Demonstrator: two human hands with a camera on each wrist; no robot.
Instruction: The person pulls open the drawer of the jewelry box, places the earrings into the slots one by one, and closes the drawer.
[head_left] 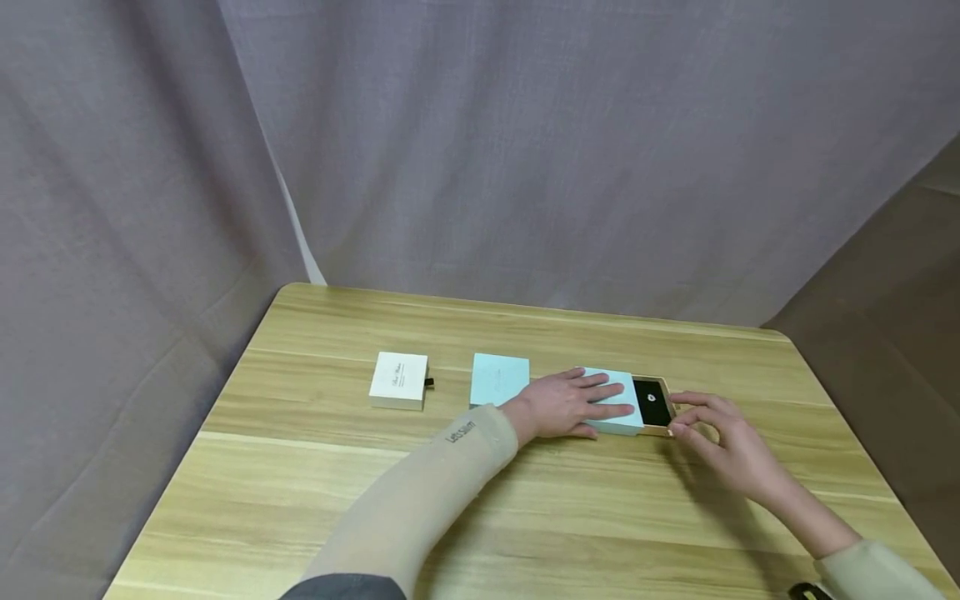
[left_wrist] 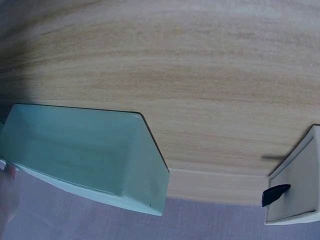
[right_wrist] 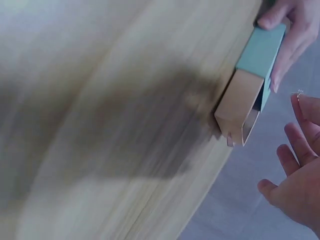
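Observation:
My left hand (head_left: 573, 406) lies with fingers spread on top of a light blue slide-out gift box (head_left: 626, 396). Its gold-sided drawer (right_wrist: 240, 95) is pulled partway out to the right. On the drawer's black insert (head_left: 656, 410) sits a small silvery piece of jewellery (head_left: 651, 397). Just right of the drawer is my right hand (head_left: 723, 442). Between its thumb and finger, the right wrist view shows a tiny sparkling piece of jewellery (right_wrist: 299, 93); I cannot tell its exact kind. The other fingers are loosely bent.
A second light blue box (head_left: 499, 379) stands left of the left hand, closed. Farther left is a white box (head_left: 399, 379) with dark lettering and a black pull tab (head_left: 430, 383). All rest on a wooden table (head_left: 525, 533) with grey curtains (head_left: 525, 167) behind.

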